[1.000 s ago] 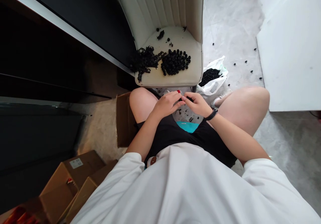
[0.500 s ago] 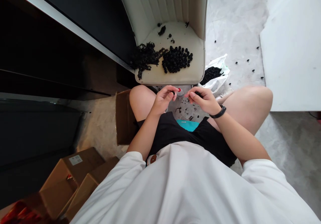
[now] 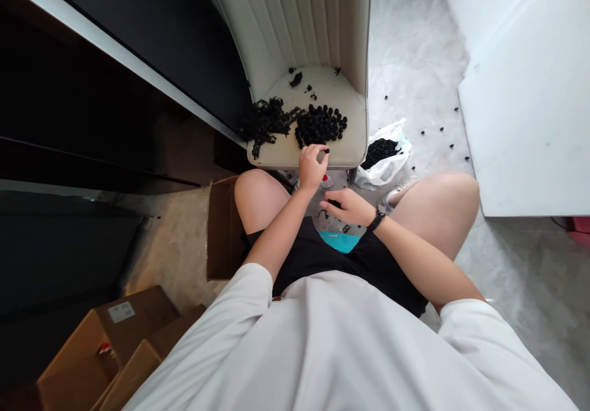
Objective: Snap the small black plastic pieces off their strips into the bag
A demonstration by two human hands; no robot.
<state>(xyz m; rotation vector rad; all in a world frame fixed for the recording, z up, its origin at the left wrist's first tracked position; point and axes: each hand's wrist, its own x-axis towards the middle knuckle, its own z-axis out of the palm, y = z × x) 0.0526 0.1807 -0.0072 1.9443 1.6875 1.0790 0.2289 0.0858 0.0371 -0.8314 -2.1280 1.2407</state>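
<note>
1. Holding a small round black piece (image 3: pixel 327 150) at the fingertips of the left hand (image 3: pixel 313 166), pinched between a bent thumb and forefinger, with only enough gap for the piece.
2. Reaching that hand up to the front edge of the white chair (image 3: pixel 353 154), just in front of the pile of round black pieces (image 3: pixel 322 123) on the seat. Can't tell from this angle whether touching the seat or just above it.
3. Curling the fingers of the right hand (image 3: pixel 353 207) around a dark bit (image 3: pixel 334 203), mostly tucked out of sight, so can't tell its shape. Hanging lower and a little right of the left hand, near but apart, over the gap between the thighs. Wearing a black wristband (image 3: pixel 378 215) there too.
4. On the seat, right beside the pile: a tangle of dark strips (image 3: pixel 270 121), pretty much touching at one end. Plus a few loose scraps (image 3: pixel 296 79) back toward the backrest.
5. On the floor, just right of the chair: an open white plastic bag (image 3: pixel 387 171) with loads more black bits inside.
6. Further right, scattered on the grey floor (image 3: pixel 415 48): a handful of tiny black dots.
7. Down below the hands: something with a red top (image 3: pixel 325 178), too small to make out properly, and more dark crumbs.
8. Off to the left: brown cardboard boxes (image 3: pixel 142 322).
</note>
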